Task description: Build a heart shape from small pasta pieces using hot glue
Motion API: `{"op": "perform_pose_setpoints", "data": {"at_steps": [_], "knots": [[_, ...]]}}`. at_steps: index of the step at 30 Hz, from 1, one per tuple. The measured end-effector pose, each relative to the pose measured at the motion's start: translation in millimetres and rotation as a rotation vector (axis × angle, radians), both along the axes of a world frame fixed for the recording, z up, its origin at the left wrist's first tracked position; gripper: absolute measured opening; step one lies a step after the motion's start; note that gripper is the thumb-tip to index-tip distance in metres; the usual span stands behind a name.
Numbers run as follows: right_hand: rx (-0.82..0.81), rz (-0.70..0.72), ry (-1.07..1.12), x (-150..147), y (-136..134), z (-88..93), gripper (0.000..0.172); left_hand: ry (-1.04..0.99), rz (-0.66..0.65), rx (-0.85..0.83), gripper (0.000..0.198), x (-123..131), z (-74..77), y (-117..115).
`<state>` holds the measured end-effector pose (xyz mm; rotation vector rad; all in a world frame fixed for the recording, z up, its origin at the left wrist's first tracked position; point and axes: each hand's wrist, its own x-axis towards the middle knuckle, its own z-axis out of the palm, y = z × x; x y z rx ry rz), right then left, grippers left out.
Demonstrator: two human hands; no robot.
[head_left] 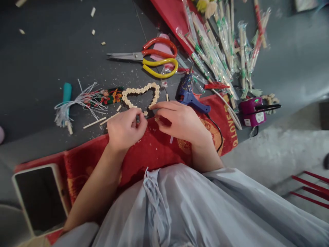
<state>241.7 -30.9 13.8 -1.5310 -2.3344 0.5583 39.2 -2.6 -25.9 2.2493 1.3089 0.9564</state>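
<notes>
Heart of small pale pieces (156, 90) lies on the dark grey worktop (59, 51), just beyond my two hands, with its pointed end nearest me. My left grip (125, 128) is curled by the lower left side of the heart, thumb and fingers drawn in towards each other; I cannot tell whether anything is pinched between them. My right grip (181, 121) has its forefinger stretched out to the lower right side of the heart, while the thumb and other fingers bend below it; whether their tips meet on something I cannot tell.

Under my forearms a red towel (159, 154) with yellow lettering runs along the near edge. Beyond the heart lie scissors (138, 56) with one red and one yellow handle, blades pointing left. A blue glue gun (190, 97) sits just beside my right grip, and past it are many wrapped chopsticks (213, 51) and a purple power adapter (253, 111). To the left of the heart I have a patterned strip (115, 96), a bundle of white strands (84, 97), a teal cylinder (67, 92) and thin sticks (94, 122). A tablet (39, 199) with a dark screen rests at lower left.
</notes>
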Motion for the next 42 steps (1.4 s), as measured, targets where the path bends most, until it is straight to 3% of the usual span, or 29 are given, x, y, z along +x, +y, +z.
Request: {"op": "perform_pose_setpoints", "data": {"at_steps": [9, 17, 27, 35, 42], "knots": [[0.108, 0.043, 0.008, 3, -3, -0.5, 0.019, 0.044, 0.116, 0.086, 0.018, -4, -1.8, -3], [0.072, 0.047, 0.012, 3, -2, 0.4, 0.02, 0.111, 0.19, 0.108, 0.016, -9, -4.2, -8], [0.079, 0.036, 0.008, 2, -1, -2.1, 0.018, 0.113, 0.153, 0.117, 0.015, -9, -3.2, -9], [0.047, 0.017, 0.01, 1, -1, -2.6, 0.019, 0.109, 0.157, -0.025, 0.016, -9, -6.0, -12], [0.014, 0.007, 0.015, 1, -1, -1.4, 0.019, 0.119, 0.141, 0.001, 0.022, -10, -5.2, -12]]}}
